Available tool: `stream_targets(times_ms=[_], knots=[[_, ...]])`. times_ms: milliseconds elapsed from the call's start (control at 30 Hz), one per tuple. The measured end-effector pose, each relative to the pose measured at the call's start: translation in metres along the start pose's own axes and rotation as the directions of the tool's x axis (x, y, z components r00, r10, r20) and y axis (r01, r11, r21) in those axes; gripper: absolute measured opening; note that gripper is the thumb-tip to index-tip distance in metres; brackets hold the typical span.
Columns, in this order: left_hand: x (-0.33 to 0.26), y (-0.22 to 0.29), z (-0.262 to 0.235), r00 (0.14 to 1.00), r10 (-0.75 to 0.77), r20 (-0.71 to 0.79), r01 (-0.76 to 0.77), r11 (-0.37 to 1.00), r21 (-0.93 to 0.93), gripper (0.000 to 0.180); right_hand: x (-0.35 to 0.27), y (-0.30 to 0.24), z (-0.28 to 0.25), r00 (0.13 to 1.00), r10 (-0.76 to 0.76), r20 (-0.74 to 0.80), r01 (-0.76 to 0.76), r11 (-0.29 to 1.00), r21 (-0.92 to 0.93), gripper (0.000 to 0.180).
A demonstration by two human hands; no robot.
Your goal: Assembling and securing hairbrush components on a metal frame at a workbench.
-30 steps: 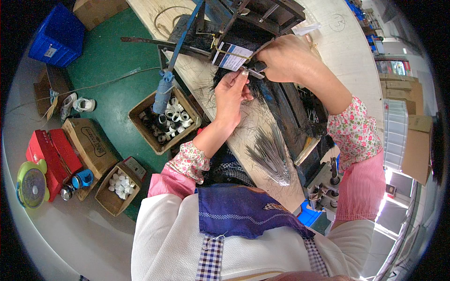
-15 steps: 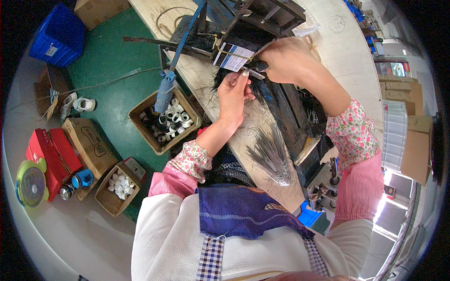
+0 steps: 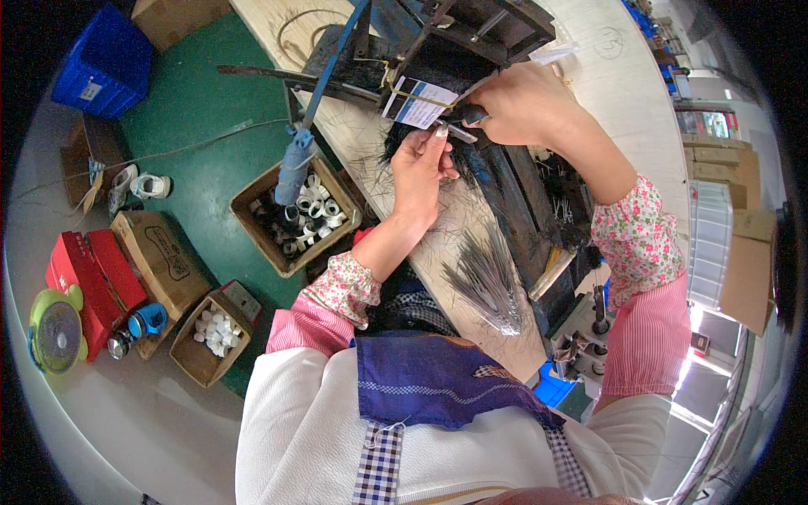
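My left hand [image 3: 417, 168] is closed in a pinch beneath the machine's label card [image 3: 418, 103]. At its thumb and fingertips is a small silvery metal piece [image 3: 459, 132]. My right hand [image 3: 523, 103] is closed on a black handle [image 3: 474, 116] just right of that piece; the part it belongs to is mostly hidden. Both hands are at the front of a dark metal bench machine [image 3: 497, 34]. Black bristles [image 3: 394, 139] stick out below the card. On the wooden bench [image 3: 429, 252] nearer me lies a fanned bundle of thin grey wires or bristles [image 3: 488, 282].
A blue-wrapped lever [image 3: 295, 168] hangs over a box [image 3: 282, 268] of white rings on the left. Farther left stand a carton [image 3: 160, 261], a smaller box of white pieces [image 3: 181, 353], a green fan [image 3: 59, 332] and a blue crate [image 3: 105, 63]. Loose bristles litter the bench.
My right hand and forearm have shifted slightly to the right, still closed on the black handle. My left hand stays almost in place.
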State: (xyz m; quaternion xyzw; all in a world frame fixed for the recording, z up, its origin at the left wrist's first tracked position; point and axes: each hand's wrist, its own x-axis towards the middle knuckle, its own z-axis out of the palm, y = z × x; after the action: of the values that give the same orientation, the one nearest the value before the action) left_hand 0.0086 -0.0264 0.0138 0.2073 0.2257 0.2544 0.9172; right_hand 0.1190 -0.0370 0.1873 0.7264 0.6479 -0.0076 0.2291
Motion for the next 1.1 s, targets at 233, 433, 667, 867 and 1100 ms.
stream_targets(times_ms=[233, 433, 667, 867, 1100], knots=[[0.0003, -0.0005, 0.0013, 1.000, 0.004, -0.016, -0.003, 1.000, 0.031, 0.016, 0.0015, 0.0020, 0.0037, 1.000, -0.028, 0.006, 0.028, 1.000, 0.007, 0.024], [0.0008, -0.0008, 0.0000, 1.000, 0.001, 0.001, -0.002, 0.999, 0.052, 0.017, 0.0013, 0.0017, -0.0006, 0.998, -0.027, 0.050, 0.025, 0.999, 0.025, 0.026], [0.0006, -0.0002, -0.0004, 1.000, -0.016, 0.001, 0.016, 0.999, 0.044, 0.018, -0.0012, 0.0032, 0.0028, 0.999, 0.022, 0.040, -0.024, 0.998, 0.059, 0.031], [0.0011, -0.0008, -0.0004, 1.000, -0.002, 0.006, 0.002, 0.999, 0.044, 0.019, -0.0007, 0.0050, 0.0026, 0.999, -0.001, 0.043, 0.000, 1.000, 0.029, 0.028], [0.0007, 0.0004, 0.0006, 1.000, -0.011, 0.007, 0.010, 0.999, 0.044, 0.019, 0.0017, 0.0007, 0.0020, 0.997, 0.035, 0.072, -0.040, 0.997, 0.062, 0.035]])
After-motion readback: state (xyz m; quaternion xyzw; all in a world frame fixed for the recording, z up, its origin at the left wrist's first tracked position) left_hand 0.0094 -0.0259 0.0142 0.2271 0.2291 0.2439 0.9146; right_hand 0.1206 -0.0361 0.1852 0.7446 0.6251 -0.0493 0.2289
